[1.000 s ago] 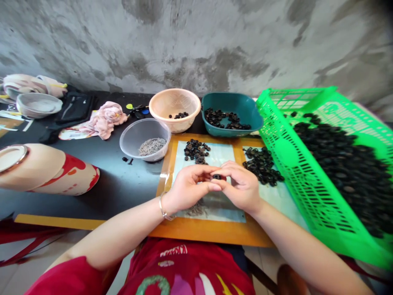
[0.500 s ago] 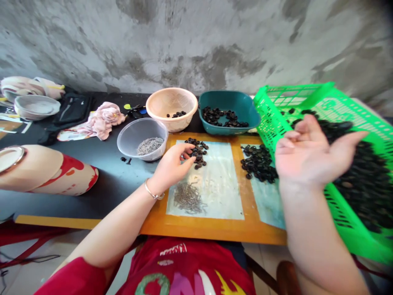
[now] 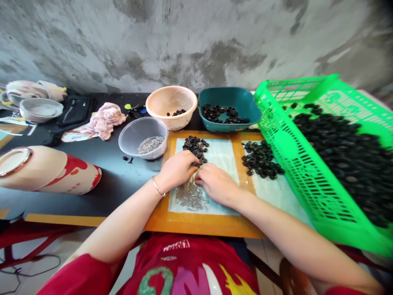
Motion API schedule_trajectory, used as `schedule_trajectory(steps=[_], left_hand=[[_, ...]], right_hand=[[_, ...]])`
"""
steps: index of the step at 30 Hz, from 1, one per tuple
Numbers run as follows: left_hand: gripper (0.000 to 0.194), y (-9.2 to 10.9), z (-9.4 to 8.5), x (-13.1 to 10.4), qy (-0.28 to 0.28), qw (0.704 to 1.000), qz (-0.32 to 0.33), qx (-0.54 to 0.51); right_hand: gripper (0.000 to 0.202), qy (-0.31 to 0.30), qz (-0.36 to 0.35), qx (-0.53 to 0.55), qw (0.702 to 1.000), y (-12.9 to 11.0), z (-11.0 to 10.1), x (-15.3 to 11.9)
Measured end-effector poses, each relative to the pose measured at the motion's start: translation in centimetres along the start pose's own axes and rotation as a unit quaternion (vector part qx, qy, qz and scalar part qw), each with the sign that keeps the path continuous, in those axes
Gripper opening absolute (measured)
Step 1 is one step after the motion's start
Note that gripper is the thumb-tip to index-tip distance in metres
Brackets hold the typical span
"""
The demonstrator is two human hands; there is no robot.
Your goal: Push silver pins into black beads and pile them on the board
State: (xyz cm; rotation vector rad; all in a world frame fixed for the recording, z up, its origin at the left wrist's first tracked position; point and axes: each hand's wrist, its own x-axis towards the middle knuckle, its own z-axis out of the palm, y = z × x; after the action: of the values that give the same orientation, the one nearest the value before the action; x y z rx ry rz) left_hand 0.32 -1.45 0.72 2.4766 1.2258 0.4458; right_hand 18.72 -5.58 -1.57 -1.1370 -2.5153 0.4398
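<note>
Left hand (image 3: 178, 169) curls at the lower edge of one pile of black parts (image 3: 196, 146), right hand (image 3: 219, 185) at the upper edge of one heap of metal pins (image 3: 190, 197), both on a pale sheet (image 3: 221, 151); fingertips drawn in close, but contents of either grip cannot be told, the hands themselves blocking the view. Count of containers: three bowls beyond (clear bowl (image 3: 127, 141) with pins, peach bowl (image 3: 184, 121) and teal bowl (image 3: 230, 126) with black parts), one green basket (image 3: 285, 153) at right. Also noted: second black pile (image 3: 260, 159) beside the basket, one tumbler (image 3: 75, 174) at far left.
</note>
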Motion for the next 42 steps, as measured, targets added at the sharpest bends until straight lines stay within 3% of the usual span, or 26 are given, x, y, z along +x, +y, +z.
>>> schedule_trajectory(steps=[4,7,10,18,23,28,31,35,42], left_hand=[[0.014,0.5,0.1,0.0,0.029,0.999,-0.003,-0.031],[0.012,1.1,0.1,-0.1,0.067,0.993,-0.032,-0.088],[0.012,1.5,0.4,-0.2,0.094,0.985,-0.036,-0.143],[0.013,2.0,0.7,-0.5,0.095,0.984,0.008,-0.147],[0.015,2.4,0.8,-0.6,0.088,0.990,-0.007,-0.106],[0.014,2.4,1.0,-0.8,0.085,0.993,0.028,-0.075],[0.010,2.4,1.0,-0.9,0.111,0.985,0.037,-0.126],[0.009,2.9,0.6,-0.7,0.148,0.965,-0.003,-0.215],[0.007,3.3,0.3,-0.8,0.181,0.957,0.000,-0.226]], right_hand=[[0.008,0.031,0.082,0.114,0.990,0.8,-1.6,-0.1],[0.005,0.093,0.159,0.214,0.959,1.3,-2.9,-0.1],[0.006,0.123,0.188,0.285,0.932,1.6,-3.4,0.0],[0.010,0.155,0.188,0.306,0.920,1.4,-2.8,-0.1],[0.012,0.167,0.141,0.218,0.951,1.2,-2.8,-0.5],[0.011,0.183,0.068,0.108,0.975,0.8,-2.7,-0.8],[0.009,0.181,0.112,0.198,0.957,1.2,-2.7,-0.7],[0.018,0.155,0.197,0.340,0.906,1.9,-3.4,-0.3],[0.024,0.130,0.207,0.354,0.903,1.5,-3.6,-0.2]])
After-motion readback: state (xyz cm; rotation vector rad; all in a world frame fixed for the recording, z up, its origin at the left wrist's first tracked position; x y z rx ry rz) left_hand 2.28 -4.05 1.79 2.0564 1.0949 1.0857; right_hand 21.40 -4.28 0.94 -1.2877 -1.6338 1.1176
